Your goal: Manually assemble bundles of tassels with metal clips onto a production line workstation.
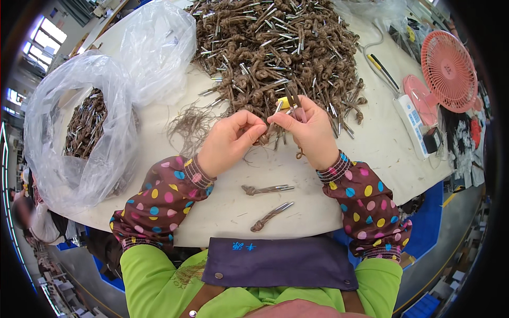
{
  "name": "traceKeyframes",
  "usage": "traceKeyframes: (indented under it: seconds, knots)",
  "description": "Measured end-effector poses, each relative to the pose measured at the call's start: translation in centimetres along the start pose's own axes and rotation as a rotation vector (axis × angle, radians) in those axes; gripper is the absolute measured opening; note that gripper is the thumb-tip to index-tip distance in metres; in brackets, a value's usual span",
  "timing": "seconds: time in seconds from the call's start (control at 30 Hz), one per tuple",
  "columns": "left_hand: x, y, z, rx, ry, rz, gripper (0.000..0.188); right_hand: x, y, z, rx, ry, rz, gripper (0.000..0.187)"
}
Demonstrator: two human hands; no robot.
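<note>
Both my hands meet over the table, just in front of a large pile of knotted brown cords (281, 53) with silver metal tips. My left hand (227, 142) is closed in a pinch on one knotted cord (262, 139), mostly hidden by the fingers. Closed too, my right hand (314, 132) holds small dark thread snips (291, 96), blades pointing away from me, with a yellow piece beside them. A silver tip shows by the right thumb. Nearer me lie two separate knotted cords, an upper one (268, 189) and a lower one (271, 216).
Loose brown threads (190, 126) lie left of the pile. A clear plastic bag (45, 138) with more cords stands at left, another clear bag (156, 50) behind it. At right are a pink fan (449, 69), a white power strip (411, 124) and a yellow-black pen-like tool (384, 71).
</note>
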State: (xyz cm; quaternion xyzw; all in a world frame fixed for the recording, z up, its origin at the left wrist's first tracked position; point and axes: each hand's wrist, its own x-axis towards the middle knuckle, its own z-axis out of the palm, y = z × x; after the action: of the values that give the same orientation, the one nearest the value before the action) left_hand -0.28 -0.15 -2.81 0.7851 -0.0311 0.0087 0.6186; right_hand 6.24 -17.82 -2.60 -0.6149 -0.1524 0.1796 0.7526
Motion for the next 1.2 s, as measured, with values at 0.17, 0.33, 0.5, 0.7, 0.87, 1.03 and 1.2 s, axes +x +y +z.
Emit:
traceKeyframes:
  seconds: [0.17, 0.33, 0.5, 0.7, 0.87, 1.03, 1.2]
  knots:
    - [0.8, 0.3, -1.3, -0.451, 0.04, -0.283, 0.02, 0.1, -0.2, -1.2, 0.072, -0.111, 0.099, 0.021]
    - [0.6, 0.3, -2.3, -0.044, -0.105, -0.183, 0.029, 0.5, 0.8, -2.0, 0.026, -0.065, -0.022, 0.022]
    - [-0.3, 0.3, -0.8, 0.189, -0.19, -0.056, 0.026, -0.3, 0.7, -1.2, -0.059, -0.1, -0.038, 0.023]
    - [-0.1, 0.8, -0.8, 0.047, -0.12, -0.156, 0.017, -0.4, 1.4, -0.6, -0.069, -0.127, -0.085, 0.025]
    - [-0.4, 0.2, -0.9, -0.185, -0.188, -0.109, 0.013, -0.1, 0.4, -1.1, -0.033, -0.199, 0.024, 0.026]
    - [-0.6, 0.3, -0.1, -0.465, -0.287, -0.091, 0.008, -0.4, 0.4, -0.9, 0.061, -0.29, -0.038, 0.034]
    - [-0.3, -0.8, -0.3, -0.318, -0.178, 0.142, 0.007, -1.2, -1.0, -0.7, -0.14, -0.164, -0.164, 0.04]
